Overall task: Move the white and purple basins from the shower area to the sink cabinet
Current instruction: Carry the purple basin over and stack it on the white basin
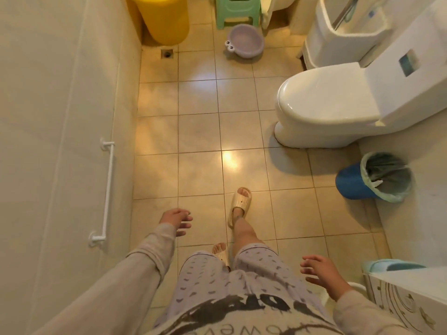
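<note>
Both hands hang empty with fingers spread: left hand (176, 220) at seven o'clock, right hand (321, 272) at five. Far off at twelve o'clock, the purple basin (245, 41) sits on the tiled floor (198, 131), just before a green stool (238, 12).

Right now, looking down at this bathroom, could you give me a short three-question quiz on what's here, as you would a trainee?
1. True or false: the purple basin sits on the floor in front of the green stool.
2. What is the left hand holding? A) a basin B) nothing C) a towel
3. Fill in: the blue bin beside the toilet is lined with a ____.

Key:
1. True; it sits near the floor drain and the yellow bucket.
2. B; both it and the right hand are open and empty.
3. Bag.
</note>
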